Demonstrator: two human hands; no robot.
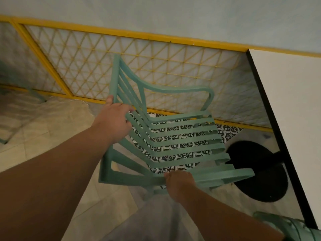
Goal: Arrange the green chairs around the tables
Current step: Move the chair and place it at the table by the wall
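Green chair [175, 136] at frame centre: slatted seat and back, curved armrests, matte mint-green finish, patterned black-and-white floor tiles [173, 131] visible through the slats. It looks tilted, possibly lifted off the floor, though its legs are hidden. Left hand [115, 121] closed around the backrest's top edge, left of centre. Right hand [179, 184] gripping the near armrest, lower centre. White table [291, 122] with black edge on the right, its black round base [258, 171] just beside the chair. Yellow lattice railing [121, 70] behind. Another green chair [286, 226] partly visible lower right.
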